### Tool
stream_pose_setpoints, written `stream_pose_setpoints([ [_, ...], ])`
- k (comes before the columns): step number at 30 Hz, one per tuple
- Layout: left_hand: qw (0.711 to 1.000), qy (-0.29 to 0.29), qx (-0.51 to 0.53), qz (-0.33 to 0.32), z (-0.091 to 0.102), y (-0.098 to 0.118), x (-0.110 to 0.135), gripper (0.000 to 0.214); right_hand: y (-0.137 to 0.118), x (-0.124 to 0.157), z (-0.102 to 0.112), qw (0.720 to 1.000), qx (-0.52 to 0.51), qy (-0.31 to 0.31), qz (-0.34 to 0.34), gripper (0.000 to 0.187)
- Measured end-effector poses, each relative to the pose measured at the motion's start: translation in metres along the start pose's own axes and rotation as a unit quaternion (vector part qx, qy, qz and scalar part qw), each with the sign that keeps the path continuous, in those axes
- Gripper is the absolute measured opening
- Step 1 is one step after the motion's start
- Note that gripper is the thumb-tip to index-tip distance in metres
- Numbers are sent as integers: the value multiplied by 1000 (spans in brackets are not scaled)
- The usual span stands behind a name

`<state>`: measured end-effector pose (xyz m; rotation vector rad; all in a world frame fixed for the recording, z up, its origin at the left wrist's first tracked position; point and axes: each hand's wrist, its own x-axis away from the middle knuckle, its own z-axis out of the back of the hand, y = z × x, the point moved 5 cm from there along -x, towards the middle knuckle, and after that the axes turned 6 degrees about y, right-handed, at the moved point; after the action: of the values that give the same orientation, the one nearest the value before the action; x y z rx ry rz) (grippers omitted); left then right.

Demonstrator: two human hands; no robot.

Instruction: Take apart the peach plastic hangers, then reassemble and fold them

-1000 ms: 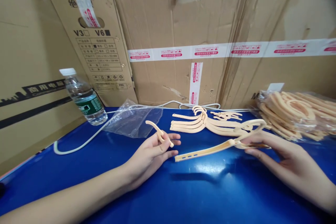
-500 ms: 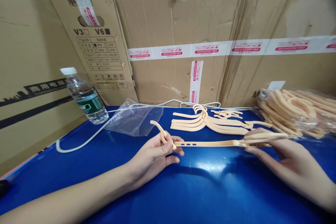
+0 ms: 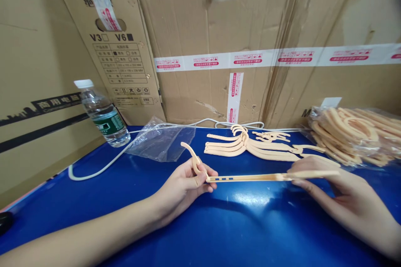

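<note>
My left hand (image 3: 188, 185) pinches a small curved beige plastic hook piece (image 3: 191, 156), its lower end meeting the left tip of a long beige hanger arm (image 3: 250, 177). My right hand (image 3: 338, 194) grips the wider right end of that hanger arm and holds it level just above the blue table (image 3: 219, 233). Behind the arm, a stack of assembled beige hangers (image 3: 250, 147) lies on the table. A clear bag full of more beige hanger parts (image 3: 354, 133) sits at the right.
A water bottle (image 3: 105, 114) stands at the back left beside a crumpled clear plastic bag (image 3: 161, 139). A white cable (image 3: 103, 164) runs along the table's back edge. Taped cardboard boxes (image 3: 219, 46) wall in the back and left.
The right hand swung the hanger arm from tilted to level and brought its left tip to the hook piece in the left hand. The left hand shifted slightly right.
</note>
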<state>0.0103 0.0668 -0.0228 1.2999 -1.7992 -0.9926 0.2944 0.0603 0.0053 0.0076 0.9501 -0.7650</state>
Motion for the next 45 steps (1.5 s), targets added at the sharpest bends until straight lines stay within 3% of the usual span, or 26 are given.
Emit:
stream_pose_setpoints([
  [10, 992, 117, -30, -36, 6, 2, 2, 47, -17, 0, 1, 1000, -11, -1, 3, 15],
  [16, 986, 156, -21, -46, 10, 3, 4, 44, -24, -2, 0, 999, -9, 12, -40, 12],
  [20, 986, 157, -36, -45, 7, 6, 8, 35, -14, -7, 4, 992, -28, 26, -117, 18],
  [23, 984, 152, -94, -17, 3, 0, 16, 25, -1, -10, 3, 979, -74, -13, -187, 24],
  [25, 982, 92, -167, 8, -4, -8, 24, 23, 7, -9, 0, 967, -102, -64, -224, 26],
  [26, 976, 31, -215, -6, -11, -11, 28, 21, 10, -7, -2, 962, -107, -90, -236, 27],
  [28, 932, -114, -327, -105, -29, -10, 40, 15, 14, -5, -4, 957, -95, -129, -240, 28],
  [30, 841, -233, -440, -213, -45, -9, 55, 19, 13, -5, -5, 961, -69, -156, -217, 27],
  [32, 748, -288, -536, -265, -52, -10, 65, 30, 8, -5, -7, 965, -49, -185, -181, 25],
  [34, 696, -279, -592, -295, -52, -11, 69, 40, 2, -5, -9, 965, -41, -210, -150, 23],
  [37, 687, -185, -605, -357, -43, -11, 67, 45, -6, -4, -12, 962, -48, -235, -133, 22],
  [39, 687, -160, -607, -366, -36, -15, 63, 57, -9, -3, -13, 959, -50, -243, -134, 21],
  [45, 647, -146, -703, -257, -22, -15, 51, 70, -9, -3, -13, 965, 4, -238, -112, 15],
])
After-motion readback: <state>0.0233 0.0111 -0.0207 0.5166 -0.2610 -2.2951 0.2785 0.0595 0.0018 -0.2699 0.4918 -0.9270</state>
